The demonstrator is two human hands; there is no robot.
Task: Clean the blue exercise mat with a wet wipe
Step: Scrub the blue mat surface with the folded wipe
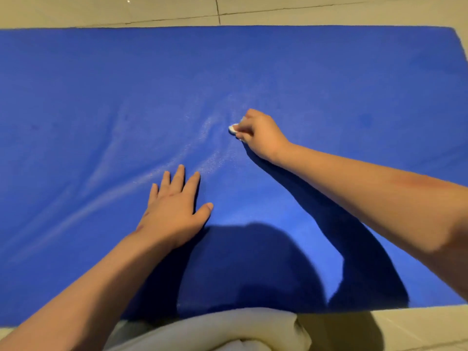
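A big blue mat (329,79) lies flat on a pale tiled floor (152,11). Its far edge runs along the top of the view, and its far right corner shows at the top right. The right hand (258,133) is out near the middle of the mat. Its fingers are curled tight around a small white wet wipe (233,128), and the wipe is pressed down on the mat. Only a little bit of the wipe peeks out at the left side of the fist. Shiny wet streaks (141,178) curve away from the wipe toward the left edge of the mat. The left hand (174,209) lies flat on the mat, closer to the near edge, with its fingers straight and spread. It holds nothing. Dark shadows (253,269) of the person fall on the mat by the near edge. Some light cloth (228,328) shows at the bottom.
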